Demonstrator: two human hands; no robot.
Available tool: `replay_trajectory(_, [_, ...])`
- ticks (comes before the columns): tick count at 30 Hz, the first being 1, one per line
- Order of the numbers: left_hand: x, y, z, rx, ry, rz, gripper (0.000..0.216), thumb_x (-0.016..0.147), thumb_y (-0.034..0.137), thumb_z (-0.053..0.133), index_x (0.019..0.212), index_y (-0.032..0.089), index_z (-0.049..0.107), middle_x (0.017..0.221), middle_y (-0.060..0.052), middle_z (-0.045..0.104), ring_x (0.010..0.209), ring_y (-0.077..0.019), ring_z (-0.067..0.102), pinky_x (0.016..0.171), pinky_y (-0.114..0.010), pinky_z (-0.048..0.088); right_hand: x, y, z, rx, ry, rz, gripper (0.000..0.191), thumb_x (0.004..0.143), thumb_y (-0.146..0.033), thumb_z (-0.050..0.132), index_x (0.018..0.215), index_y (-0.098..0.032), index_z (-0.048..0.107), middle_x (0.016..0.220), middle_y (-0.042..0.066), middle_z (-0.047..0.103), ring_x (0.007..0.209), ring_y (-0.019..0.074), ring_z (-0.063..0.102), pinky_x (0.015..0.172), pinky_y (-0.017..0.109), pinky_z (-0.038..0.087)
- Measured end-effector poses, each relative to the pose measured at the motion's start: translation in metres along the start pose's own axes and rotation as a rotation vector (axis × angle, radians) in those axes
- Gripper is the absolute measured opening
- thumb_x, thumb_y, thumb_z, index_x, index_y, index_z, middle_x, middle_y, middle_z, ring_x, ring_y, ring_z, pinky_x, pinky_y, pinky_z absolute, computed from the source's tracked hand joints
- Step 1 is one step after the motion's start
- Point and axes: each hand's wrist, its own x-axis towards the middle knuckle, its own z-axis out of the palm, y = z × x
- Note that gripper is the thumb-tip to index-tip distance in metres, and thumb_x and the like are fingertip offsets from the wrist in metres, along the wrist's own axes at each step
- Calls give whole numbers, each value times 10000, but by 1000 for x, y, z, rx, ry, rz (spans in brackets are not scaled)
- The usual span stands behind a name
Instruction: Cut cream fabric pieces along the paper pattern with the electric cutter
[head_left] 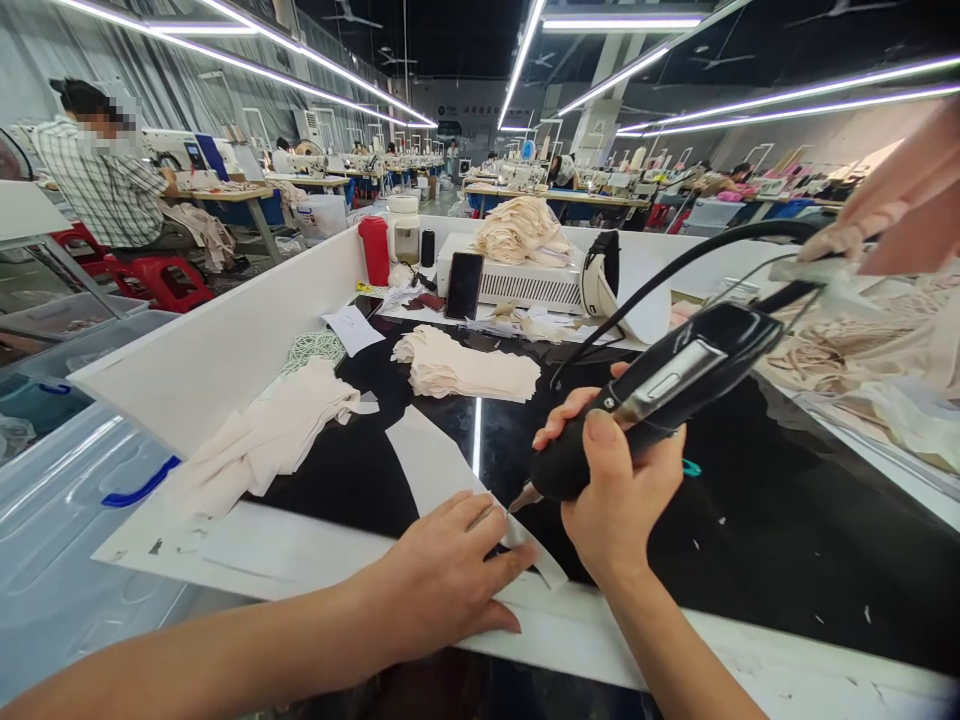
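Observation:
My right hand is wrapped around a black corded hand-held cutter, which slants down to the left. Its narrow metal tip meets the edge of a long pale strip on the black work surface. My left hand lies over the near part of that strip, fingers stretched out and pressing it down close to the tip. A stack of cream fabric pieces is just beyond the strip. Another heap of cream pieces spreads to the left.
Another person's hand reaches in at upper right, near the cutter's cord. A white vented box stands at the back, with a phone propped against it. Low white walls edge the table. Beige fabric piles up at right.

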Motion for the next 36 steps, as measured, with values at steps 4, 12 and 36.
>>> replay_trajectory(4, [-2, -5, 3, -41, 14, 22, 706, 1052, 658, 795, 1543, 170, 654, 1322, -174, 734, 1320, -346, 686, 1213, -492, 570, -3, 2, -1, -16, -15, -12, 340, 987, -430, 909, 1108, -256, 643, 861, -58, 736, 592, 127, 668, 579, 274, 616])
replay_trajectory(12, [-14, -24, -7, -362, 72, -98, 473, 1235, 509, 524, 1533, 174, 677, 1456, -167, 724, 1290, -266, 743, 1108, -366, 652, -9, -1, -3, -17, 15, -1, 417, 967, -443, 956, 1154, -260, 632, 890, -55, 746, 618, 141, 681, 587, 292, 618])
replay_trajectory(36, [-19, -22, -2, -202, 44, -44, 560, 1197, 624, 549, 1487, 173, 707, 1484, -196, 727, 1355, -321, 713, 1292, -502, 524, -2, -9, 9, -12, 91, 45, 507, 825, -435, 954, 1180, -274, 629, 799, -77, 700, 571, 161, 637, 518, 301, 589])
